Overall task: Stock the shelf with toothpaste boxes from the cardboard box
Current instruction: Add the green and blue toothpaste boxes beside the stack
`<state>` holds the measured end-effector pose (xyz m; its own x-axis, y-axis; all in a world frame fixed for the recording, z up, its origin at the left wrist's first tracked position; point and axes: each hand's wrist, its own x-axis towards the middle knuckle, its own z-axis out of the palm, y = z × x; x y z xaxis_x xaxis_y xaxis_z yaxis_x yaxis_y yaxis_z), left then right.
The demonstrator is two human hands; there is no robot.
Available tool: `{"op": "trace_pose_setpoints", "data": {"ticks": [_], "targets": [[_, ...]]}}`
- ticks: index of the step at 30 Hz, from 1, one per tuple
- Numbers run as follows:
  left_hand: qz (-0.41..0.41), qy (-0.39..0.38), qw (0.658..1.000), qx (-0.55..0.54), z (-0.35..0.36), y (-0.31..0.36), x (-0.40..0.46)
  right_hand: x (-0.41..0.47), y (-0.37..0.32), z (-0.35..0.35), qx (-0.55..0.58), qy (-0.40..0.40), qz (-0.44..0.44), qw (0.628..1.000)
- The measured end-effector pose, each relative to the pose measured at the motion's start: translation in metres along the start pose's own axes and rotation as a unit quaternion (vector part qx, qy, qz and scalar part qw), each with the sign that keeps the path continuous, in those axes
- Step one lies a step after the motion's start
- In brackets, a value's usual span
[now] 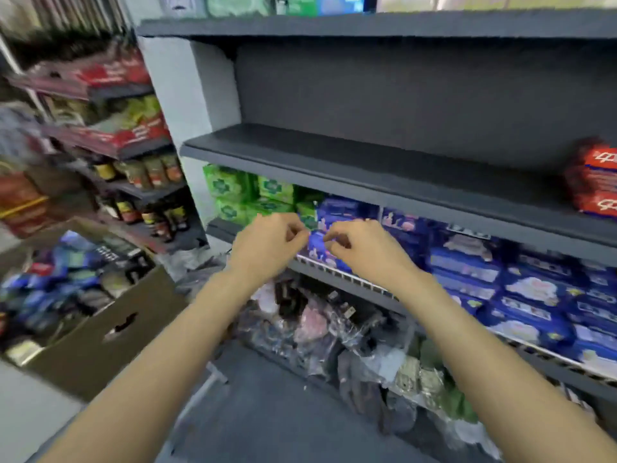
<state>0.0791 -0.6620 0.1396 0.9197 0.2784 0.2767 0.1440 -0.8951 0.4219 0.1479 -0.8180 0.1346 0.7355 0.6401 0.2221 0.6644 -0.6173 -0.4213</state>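
A dark grey shelf point(350, 168) runs across the middle, bare except for a stack of red toothpaste boxes point(594, 182) at its far right end. The brown cardboard box point(100, 342) stands at lower left, open, full of mixed packets. My left hand point(267, 242) and my right hand point(364, 248) hover side by side in front of the shelf below, fingers curled loosely, with nothing held in either. Both hands are away from the cardboard box and from the red boxes.
Green packs point(240, 192) and blue packs point(500, 272) fill the shelf under the bare one. Plastic-wrapped goods point(334, 329) lie on the lowest level. A side rack at left holds bottles and jars point(147, 175) and red packets point(113, 75). The image is blurred.
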Motion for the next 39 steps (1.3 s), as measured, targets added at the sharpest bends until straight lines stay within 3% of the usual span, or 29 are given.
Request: {"op": "trace_pose_setpoints", "data": {"ticks": [3,10,17,25,31,35,39], "targets": [[-0.042,0.012,0.997,0.070,-0.042,-0.091,-0.045,0.013,-0.083,0.061,0.019,-0.035,-0.033,0.999],[-0.194,0.011,0.976,0.096,-0.098,-0.278,-0.105,0.047,-0.216,0.187,0.029,-0.139,-0.078,0.987],[-0.247,-0.108,0.953,0.141,-0.104,-0.435,-0.105,0.114,-0.294,0.303,0.035,-0.183,-0.104,0.977],[-0.287,-0.265,0.888,0.244,-0.117,-0.573,-0.098,0.183,-0.361,0.406,0.043,-0.284,-0.049,0.956],[-0.166,-0.334,0.897,0.238,-0.140,-0.636,-0.071,0.205,-0.413,0.471,0.053,-0.372,-0.010,0.927],[-0.046,-0.432,0.857,0.275,-0.163,-0.687,-0.059,0.214,-0.438,0.495,0.072,-0.387,0.075,0.916],[0.028,-0.446,0.862,0.240,-0.170,-0.721,-0.050,0.223,-0.462,0.491,0.101,-0.382,0.158,0.905]]}}
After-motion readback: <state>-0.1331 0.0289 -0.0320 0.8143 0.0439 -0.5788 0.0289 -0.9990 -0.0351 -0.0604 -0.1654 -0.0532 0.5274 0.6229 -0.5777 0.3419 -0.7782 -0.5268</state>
